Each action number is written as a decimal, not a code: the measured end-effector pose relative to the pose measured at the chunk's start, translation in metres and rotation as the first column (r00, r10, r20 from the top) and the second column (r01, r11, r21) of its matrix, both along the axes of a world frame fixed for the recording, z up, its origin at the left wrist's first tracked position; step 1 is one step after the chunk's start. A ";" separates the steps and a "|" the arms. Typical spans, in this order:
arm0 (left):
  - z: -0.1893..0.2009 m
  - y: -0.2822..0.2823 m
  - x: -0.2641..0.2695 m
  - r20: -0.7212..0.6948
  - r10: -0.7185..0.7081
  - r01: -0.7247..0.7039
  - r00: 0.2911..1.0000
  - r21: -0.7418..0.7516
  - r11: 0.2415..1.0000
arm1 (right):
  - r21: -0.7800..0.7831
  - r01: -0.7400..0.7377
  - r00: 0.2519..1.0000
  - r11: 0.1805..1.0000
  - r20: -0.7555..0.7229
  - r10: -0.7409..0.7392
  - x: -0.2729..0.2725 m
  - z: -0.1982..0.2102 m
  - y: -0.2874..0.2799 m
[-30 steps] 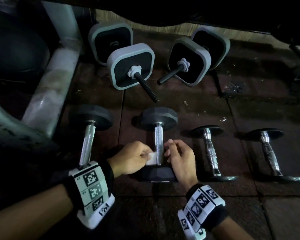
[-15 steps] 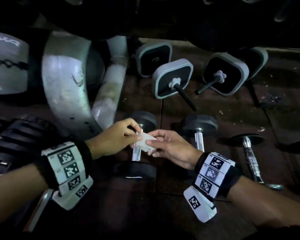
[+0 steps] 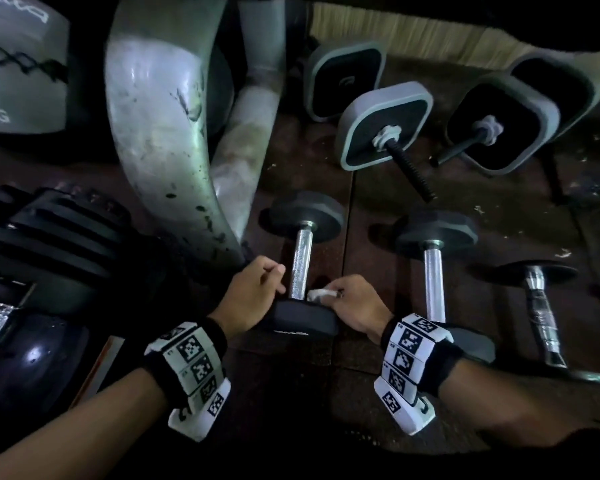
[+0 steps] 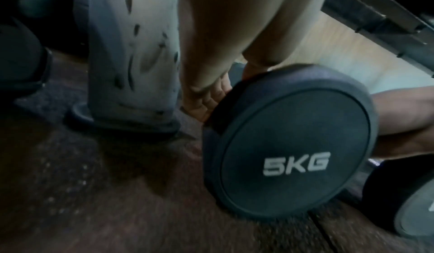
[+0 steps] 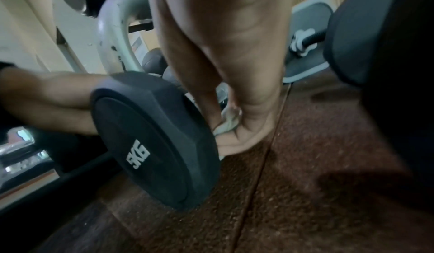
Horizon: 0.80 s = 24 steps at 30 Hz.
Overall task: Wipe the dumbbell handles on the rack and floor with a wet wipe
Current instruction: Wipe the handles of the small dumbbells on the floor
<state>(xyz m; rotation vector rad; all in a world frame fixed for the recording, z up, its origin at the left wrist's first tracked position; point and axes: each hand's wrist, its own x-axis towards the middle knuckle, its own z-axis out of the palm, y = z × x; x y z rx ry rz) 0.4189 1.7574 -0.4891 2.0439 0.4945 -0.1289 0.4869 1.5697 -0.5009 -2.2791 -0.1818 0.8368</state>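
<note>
Dark reddish rubber floor (image 3: 378, 265) carries a black 5KG dumbbell with a knurled chrome handle (image 3: 299, 263). Left hand (image 3: 253, 299) fingers curl loosely beside the handle's near end, gripping nothing. Right hand (image 3: 355, 304) fingers pinch a crumpled white wet wipe (image 3: 318, 294) just beside that same end.

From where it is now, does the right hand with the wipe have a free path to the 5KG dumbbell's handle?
Probably yes. The right hand holds the wipe just beside the handle, with nothing between them. The left hand sits on the other side, at the near head, leaving the bar bare.
</note>
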 end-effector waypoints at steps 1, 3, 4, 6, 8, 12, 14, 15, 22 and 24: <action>-0.005 -0.002 -0.002 0.001 0.021 -0.021 1.000 -0.019 1.000 | 0.015 -0.011 0.999 1.000 -0.042 0.011 0.002 -0.005 0.003; -0.015 -0.003 -0.006 0.009 0.080 -0.079 0.997 -0.070 0.994 | 0.104 -0.007 0.991 0.995 -0.133 0.021 0.004 -0.011 0.009; -0.018 -0.004 -0.008 0.017 0.116 -0.114 0.993 -0.100 0.988 | 0.161 0.007 0.982 0.987 -0.187 0.024 0.006 -0.013 0.012; -0.021 -0.006 -0.010 0.040 0.186 -0.177 0.982 -0.164 0.970 | 0.270 0.042 0.953 0.962 -0.300 0.043 0.005 -0.010 0.016; -0.022 -0.007 -0.011 0.079 0.220 -0.202 0.972 -0.189 0.961 | 0.332 0.051 0.931 0.942 -0.357 0.076 0.005 -0.005 0.017; -0.024 -0.009 -0.011 0.116 0.267 -0.236 0.957 -0.226 0.945 | 0.313 -0.037 0.948 0.949 -0.289 0.132 0.006 0.002 0.006; -0.023 -0.010 -0.010 0.114 0.297 -0.265 0.948 -0.236 0.935 | 0.323 -0.062 0.950 0.944 -0.270 0.155 0.006 0.007 0.000; -0.023 -0.011 -0.010 0.113 0.311 -0.278 0.944 -0.240 0.930 | 0.327 -0.084 0.952 0.941 -0.252 0.173 0.007 0.011 -0.003; -0.022 -0.012 -0.011 0.141 0.343 -0.302 0.929 -0.250 0.920 | 0.358 -0.244 0.969 0.901 0.054 0.241 0.006 0.023 -0.003; -0.021 -0.014 -0.012 0.151 0.362 -0.318 0.920 -0.255 0.913 | 0.365 -0.237 0.970 0.900 0.141 0.199 0.001 0.022 0.000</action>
